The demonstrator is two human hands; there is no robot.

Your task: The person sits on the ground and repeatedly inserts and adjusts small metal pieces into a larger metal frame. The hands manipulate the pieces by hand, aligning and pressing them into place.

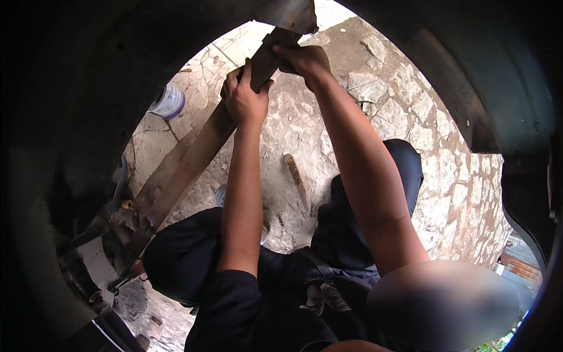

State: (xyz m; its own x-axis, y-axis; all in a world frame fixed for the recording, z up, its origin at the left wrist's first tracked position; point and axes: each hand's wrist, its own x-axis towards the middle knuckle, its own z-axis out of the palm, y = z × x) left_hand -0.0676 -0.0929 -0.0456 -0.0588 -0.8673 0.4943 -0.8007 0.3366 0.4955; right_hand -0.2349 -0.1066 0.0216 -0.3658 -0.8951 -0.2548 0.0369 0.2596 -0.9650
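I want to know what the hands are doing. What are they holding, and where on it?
Both hands grip a long rusty metal bar near its upper end: left hand lower, right hand at the top.

You have two hands up, the left hand point(243, 94) and right hand point(305, 58), both on one long leaf-spring bar point(193, 158). One white bucket point(170, 101) sits upper left; one wooden-handled tool point(295, 176) lies mid-frame.

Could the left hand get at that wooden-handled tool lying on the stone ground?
Probably yes, once freed: the left hand grips the long rusty metal bar now, and the wooden-handled tool lies on open stone ground between the knees, uncovered.
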